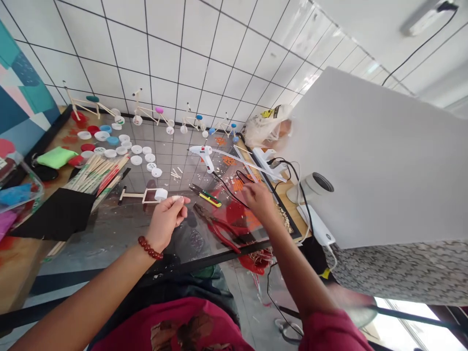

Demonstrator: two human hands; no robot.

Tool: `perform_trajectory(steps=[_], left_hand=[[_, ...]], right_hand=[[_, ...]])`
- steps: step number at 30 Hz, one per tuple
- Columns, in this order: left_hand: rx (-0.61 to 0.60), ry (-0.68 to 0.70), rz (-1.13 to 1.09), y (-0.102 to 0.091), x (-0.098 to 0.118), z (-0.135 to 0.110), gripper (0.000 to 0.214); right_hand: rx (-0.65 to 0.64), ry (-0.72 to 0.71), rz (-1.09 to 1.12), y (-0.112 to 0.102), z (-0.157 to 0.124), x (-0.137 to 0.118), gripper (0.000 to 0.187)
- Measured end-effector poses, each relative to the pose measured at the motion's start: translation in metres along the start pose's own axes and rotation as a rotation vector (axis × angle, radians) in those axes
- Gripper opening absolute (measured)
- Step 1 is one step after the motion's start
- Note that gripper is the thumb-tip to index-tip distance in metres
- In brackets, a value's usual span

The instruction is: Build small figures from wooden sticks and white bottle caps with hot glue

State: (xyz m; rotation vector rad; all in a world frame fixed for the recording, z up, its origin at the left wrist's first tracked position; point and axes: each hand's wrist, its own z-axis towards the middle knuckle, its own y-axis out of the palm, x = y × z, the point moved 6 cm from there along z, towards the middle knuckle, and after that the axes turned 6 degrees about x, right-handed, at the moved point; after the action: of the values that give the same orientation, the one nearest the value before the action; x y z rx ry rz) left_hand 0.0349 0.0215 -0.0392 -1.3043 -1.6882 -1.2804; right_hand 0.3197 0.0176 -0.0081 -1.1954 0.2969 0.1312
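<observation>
My left hand [168, 219], with a red bead bracelet [149, 247] at its wrist, is closed in a pinch. A small white piece [177, 198] shows at its fingertips, too small to name. Just beyond lies a frame of wooden sticks [143, 196] with a white bottle cap [161, 194] at one end. My right hand [258, 200] hovers at the table's right side, fingers curled together near a black cord; whatever they hold is hidden. A white hot glue gun [204, 155] lies between and beyond the hands, a clear glue stick [248, 165] reaching out of its back.
Red-handled pliers [219, 226] and yellow-green cutters [206, 196] lie between my hands. Loose bottle caps [136, 149] and a bundle of sticks [98, 175] are on the left. Several stick-and-cap models [149, 113] line the wall. A white board [380, 161] stands at right.
</observation>
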Motion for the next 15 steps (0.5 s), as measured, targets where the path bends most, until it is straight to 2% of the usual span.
perform_trajectory(steps=[3, 7, 11, 15], left_hand=[[0.008, -0.05, 0.004, 0.002, -0.005, -0.003, 0.047], [0.028, -0.055, 0.041, 0.001, -0.007, -0.005, 0.052], [0.048, -0.061, 0.098, -0.002, -0.008, -0.01, 0.053], [0.028, -0.1, 0.129, -0.001, -0.011, -0.018, 0.05]], right_hand=[[-0.048, 0.035, -0.28, 0.013, 0.081, 0.04, 0.035], [-0.019, 0.048, -0.369, 0.033, 0.163, 0.06, 0.035], [0.004, 0.088, -0.445, 0.049, 0.213, 0.076, 0.037], [-0.036, 0.114, -0.475, 0.066, 0.242, 0.092, 0.032]])
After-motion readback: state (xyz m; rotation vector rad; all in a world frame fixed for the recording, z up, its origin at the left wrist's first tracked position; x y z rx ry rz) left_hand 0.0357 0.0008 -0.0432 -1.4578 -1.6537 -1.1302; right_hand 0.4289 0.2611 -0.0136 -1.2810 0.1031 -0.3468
